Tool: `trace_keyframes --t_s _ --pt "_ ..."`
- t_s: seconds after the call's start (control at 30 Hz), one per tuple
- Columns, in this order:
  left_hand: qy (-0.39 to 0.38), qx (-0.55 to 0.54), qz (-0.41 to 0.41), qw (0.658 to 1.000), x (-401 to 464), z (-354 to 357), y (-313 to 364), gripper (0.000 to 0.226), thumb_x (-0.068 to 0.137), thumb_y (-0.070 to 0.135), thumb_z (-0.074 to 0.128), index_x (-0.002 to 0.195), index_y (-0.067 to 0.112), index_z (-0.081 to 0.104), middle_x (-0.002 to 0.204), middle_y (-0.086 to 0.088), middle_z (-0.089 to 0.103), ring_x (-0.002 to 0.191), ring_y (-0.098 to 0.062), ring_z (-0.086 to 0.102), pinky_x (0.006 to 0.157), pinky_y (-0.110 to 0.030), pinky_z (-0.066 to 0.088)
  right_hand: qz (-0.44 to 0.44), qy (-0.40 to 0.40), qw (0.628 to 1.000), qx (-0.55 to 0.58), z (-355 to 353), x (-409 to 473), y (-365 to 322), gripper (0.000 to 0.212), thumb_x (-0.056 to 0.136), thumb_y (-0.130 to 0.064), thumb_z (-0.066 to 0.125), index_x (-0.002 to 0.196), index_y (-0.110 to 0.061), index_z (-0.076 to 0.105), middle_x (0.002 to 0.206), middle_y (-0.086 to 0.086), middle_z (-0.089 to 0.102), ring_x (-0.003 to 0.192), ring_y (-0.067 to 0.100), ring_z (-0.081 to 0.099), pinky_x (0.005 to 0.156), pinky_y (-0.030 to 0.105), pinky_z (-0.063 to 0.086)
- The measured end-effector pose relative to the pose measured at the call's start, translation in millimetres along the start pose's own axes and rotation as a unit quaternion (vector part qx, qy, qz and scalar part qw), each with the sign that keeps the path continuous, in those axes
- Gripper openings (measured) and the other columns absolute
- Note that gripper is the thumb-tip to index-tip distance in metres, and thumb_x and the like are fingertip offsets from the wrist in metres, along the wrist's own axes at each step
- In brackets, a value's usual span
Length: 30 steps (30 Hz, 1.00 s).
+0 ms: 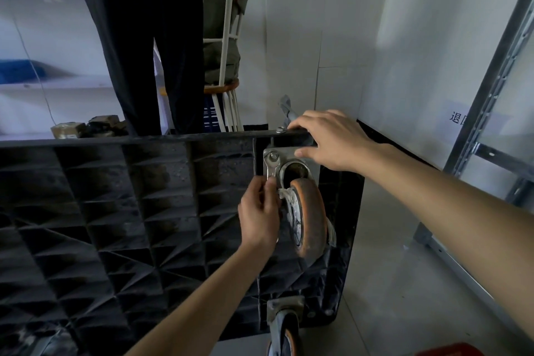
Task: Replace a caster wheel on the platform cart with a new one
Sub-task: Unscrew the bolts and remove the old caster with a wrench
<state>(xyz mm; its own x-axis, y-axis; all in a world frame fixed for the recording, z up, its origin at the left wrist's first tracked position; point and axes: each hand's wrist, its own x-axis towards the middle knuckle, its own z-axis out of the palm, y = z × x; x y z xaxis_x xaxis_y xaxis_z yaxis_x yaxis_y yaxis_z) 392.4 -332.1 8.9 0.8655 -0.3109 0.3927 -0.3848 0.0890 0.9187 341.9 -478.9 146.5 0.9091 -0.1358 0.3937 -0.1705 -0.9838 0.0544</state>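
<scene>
From the head camera, the black cart [115, 211] stands tipped on its side, ribbed underside facing the viewer. At its upper right corner sits an orange caster wheel [309, 217] on a metal plate [289, 153]. The left hand [258, 211] has its fingers curled around a wrench [271, 169], whose head sits on a bolt [273, 156] at the plate's upper left. The right hand [332, 139] grasps the cart's top edge, thumb against the plate; something may be held behind the edge, but it is hidden. A second wheel [284, 332] sits lower down. Another person [144, 37] stands behind the cart beside a chair [228, 37].
</scene>
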Motion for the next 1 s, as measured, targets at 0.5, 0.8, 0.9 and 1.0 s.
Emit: trace_keyframes --t_s 0.5,0.8,0.9,1.0 --pt "-0.079 0.118 0.011 0.99 -7 -39 -10 0.026 0.102 0.024 0.056 0.081 0.013 0.065 0.065 -0.004 0.07 0.058 -0.013 0.066 0.051 -0.014 0.047 0.004 -0.001 1.0 0.004 2 1 1 0.052 0.09 -0.043 0.071 0.137 -0.028 0.054 0.128 -0.007 0.059 0.116 0.024 0.056 0.098 0.034 0.036" --pt "-0.083 0.291 0.161 0.939 45 -72 28 0.029 0.097 0.033 0.062 0.068 0.028 0.06 0.056 0.009 0.062 0.052 -0.009 0.059 0.055 -0.034 0.052 0.001 0.001 1.0 0.005 2 1 0 0.053 0.09 -0.043 0.071 0.138 -0.028 0.053 0.13 -0.007 0.058 0.117 0.022 0.054 0.099 0.033 0.035" --pt "-0.122 0.374 0.156 0.906 63 -85 45 0.023 0.095 0.04 0.064 0.073 0.034 0.067 0.052 0.017 0.058 0.056 -0.009 0.06 0.061 -0.033 0.054 0.0 0.003 1.0 0.006 1 0 0 0.054 0.091 -0.042 0.07 0.14 -0.027 0.052 0.132 -0.007 0.057 0.118 0.022 0.054 0.099 0.032 0.034" --pt "-0.149 0.412 0.133 0.889 73 -89 59 0.024 0.094 0.045 0.065 0.077 0.03 0.074 0.054 0.014 0.061 0.058 -0.011 0.06 0.061 -0.033 0.052 0.0 0.003 1.0 0.009 0 -1 0 0.055 0.091 -0.042 0.07 0.14 -0.027 0.052 0.133 -0.007 0.057 0.119 0.022 0.053 0.098 0.032 0.034"
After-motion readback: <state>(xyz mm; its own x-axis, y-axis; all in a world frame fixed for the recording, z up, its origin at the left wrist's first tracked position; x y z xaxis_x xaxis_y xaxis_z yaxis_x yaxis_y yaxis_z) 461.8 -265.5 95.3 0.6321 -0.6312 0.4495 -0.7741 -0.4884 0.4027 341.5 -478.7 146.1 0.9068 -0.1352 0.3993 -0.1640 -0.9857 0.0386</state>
